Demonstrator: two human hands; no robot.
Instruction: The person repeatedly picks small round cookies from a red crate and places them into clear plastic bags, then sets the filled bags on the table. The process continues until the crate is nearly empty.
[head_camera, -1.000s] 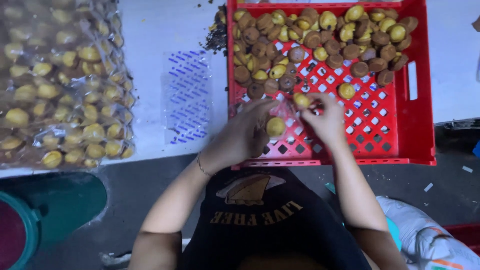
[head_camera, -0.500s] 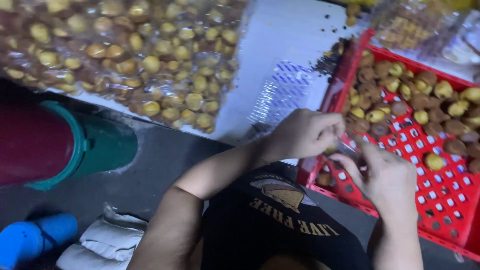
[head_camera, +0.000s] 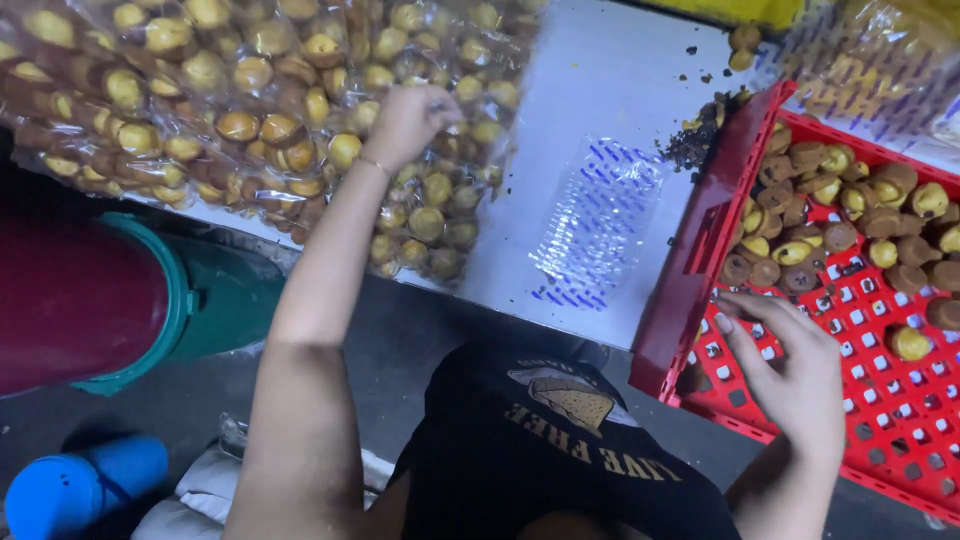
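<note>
Grip: my left hand (head_camera: 408, 118) curled over heap of bagged small cakes (head_camera: 250, 100) on table; cannot tell if anything pinched. Right hand (head_camera: 790, 365) spread, empty, over red crate (head_camera: 700, 250) floor beside loose cakes (head_camera: 830, 215). I judge cakes light, soft, crumbly; pinch sides gently.

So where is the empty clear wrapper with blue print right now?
In the head view, the empty clear wrapper lies flat on the white table, mid-frame, between the pile of bagged cakes on the left and the red crate on the right.
</note>
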